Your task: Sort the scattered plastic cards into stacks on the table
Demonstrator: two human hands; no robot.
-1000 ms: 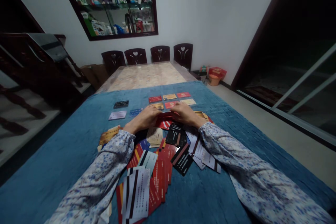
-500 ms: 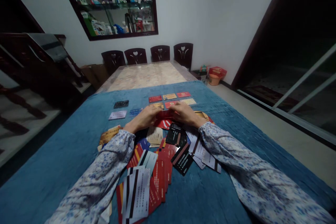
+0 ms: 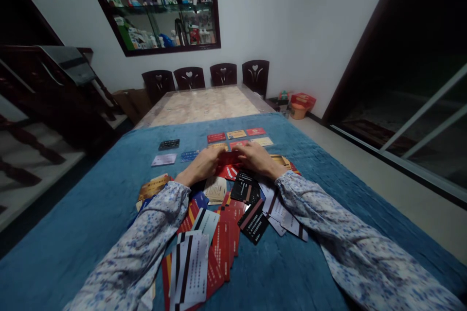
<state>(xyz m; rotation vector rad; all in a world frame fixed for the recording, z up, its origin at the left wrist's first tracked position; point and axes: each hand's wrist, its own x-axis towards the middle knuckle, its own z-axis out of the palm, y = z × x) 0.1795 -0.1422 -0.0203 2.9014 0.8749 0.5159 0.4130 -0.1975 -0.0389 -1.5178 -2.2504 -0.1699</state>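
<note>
Between my two hands is a red card (image 3: 229, 157), gripped by its sides; whether it is one card or a small stack I cannot tell. My left hand (image 3: 203, 163) is closed on its left end, fingers curled. On the other end my right hand (image 3: 258, 159) is closed in the same way. Just below the hands lie a red card with white marks (image 3: 229, 172), black cards (image 3: 245, 185) and cream cards (image 3: 216, 189). Beyond the fingers sit laid-out cards, among them a red card (image 3: 216, 138), a yellow card (image 3: 236, 134) and another red card (image 3: 255, 131).
Nearer me, white cards (image 3: 193, 267) and red cards (image 3: 221, 243) overlap in a loose pile on the blue cloth (image 3: 292, 272). A black card (image 3: 169, 144), a pale card (image 3: 164, 160) and a blue card (image 3: 188, 156) lie at left. Chairs (image 3: 255, 75) stand beyond the table.
</note>
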